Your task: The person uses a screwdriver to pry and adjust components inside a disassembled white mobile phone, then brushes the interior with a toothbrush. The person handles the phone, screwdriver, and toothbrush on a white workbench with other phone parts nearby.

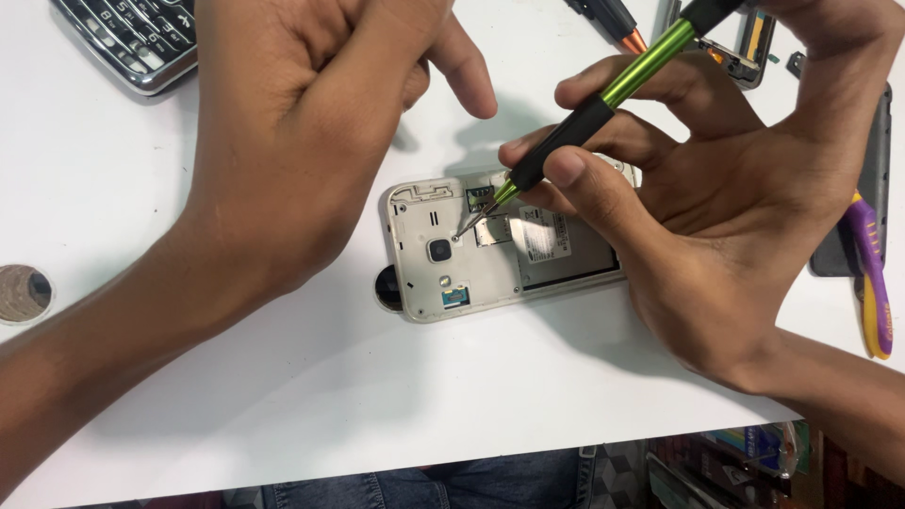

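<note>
An opened white phone [443, 283] lies back-up on the white table [377, 396], its cover off and its camera and inner frame exposed. My right hand [735, 207] grips a green and black screwdriver [603, 94]; its tip rests on a screw beside the phone's camera. My left hand [302, 123] hovers above the phone's left end with fingers loosely curled, holding nothing that I can see.
A dark keypad phone [132, 38] lies at the top left. A small round disc [24, 292] sits at the left edge. At the right lie a purple and yellow tool [872, 283], a dark phone cover [872, 179], a phone frame [745, 47] and an orange-tipped tool [617, 24].
</note>
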